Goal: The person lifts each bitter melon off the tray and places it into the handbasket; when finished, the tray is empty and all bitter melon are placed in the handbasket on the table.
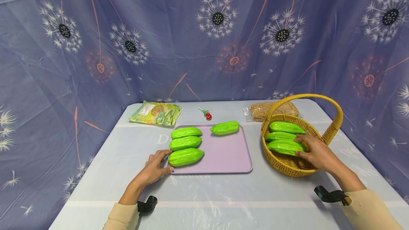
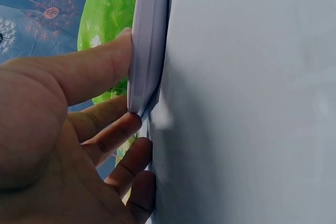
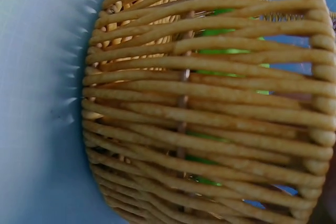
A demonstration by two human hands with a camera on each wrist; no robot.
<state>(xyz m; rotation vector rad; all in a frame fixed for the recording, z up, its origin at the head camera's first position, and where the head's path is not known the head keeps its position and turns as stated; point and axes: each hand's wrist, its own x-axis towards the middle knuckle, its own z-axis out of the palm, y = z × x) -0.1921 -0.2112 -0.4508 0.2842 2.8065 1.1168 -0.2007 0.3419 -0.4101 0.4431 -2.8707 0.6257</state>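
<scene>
Four green gourds (image 1: pixel 186 157) on the pale purple tray (image 1: pixel 225 155), three more in the wicker basket (image 1: pixel 278 166). Left hand (image 1: pixel 156 168) has thumb and fingers clamped at the tray's near-left corner; right hand (image 1: pixel 314 153) is in the basket, thumb and fingers pinching the nearest gourd (image 1: pixel 282 147). Lollipop (image 1: pixel 208 116) lies behind the tray.

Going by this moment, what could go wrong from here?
The left hand grips a corner of the tray; a tug might shift it and roll its green gourds.
In the basket, the right hand is on the nearest gourd, packed close beside another, so lifting could dislodge that one too.
The handle arches over the basket; a raised gourd might knock it.
</scene>
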